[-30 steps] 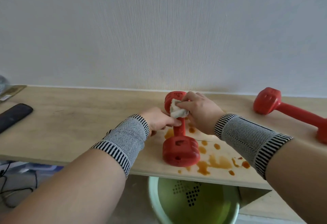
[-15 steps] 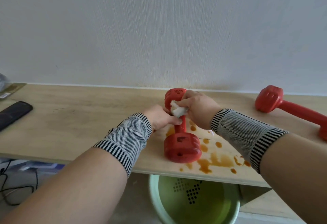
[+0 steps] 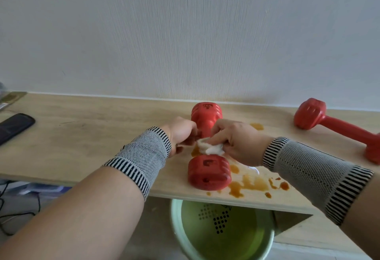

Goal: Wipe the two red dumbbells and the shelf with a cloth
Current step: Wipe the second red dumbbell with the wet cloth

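Two hands work at the handle of one of two red dumbbells on a pale wooden shelf (image 3: 86, 136) set against a white wall. The near dumbbell (image 3: 208, 172) lies end-on to the camera, one head by the front edge of the shelf and the other close to the wall. The right hand (image 3: 236, 142) pinches a crumpled white cloth (image 3: 210, 148) and presses it onto the handle between the two heads. The left hand (image 3: 181, 132) has its fingers curled at the handle from the other side, touching the cloth; how firmly it grips cannot be told through the motion blur. Each forearm wears one grey knitted wrist sleeve with striped cuffs. The second dumbbell (image 3: 337, 126) lies well apart at the right, slanting toward the frame edge, untouched by either hand. Brown liquid stains (image 3: 253, 183) spot the shelf beside and in front of the near dumbbell, with one more patch near the wall. One dark flat device (image 3: 14, 125) rests at the shelf's left end. One green bin (image 3: 222, 231) stands below the front edge.
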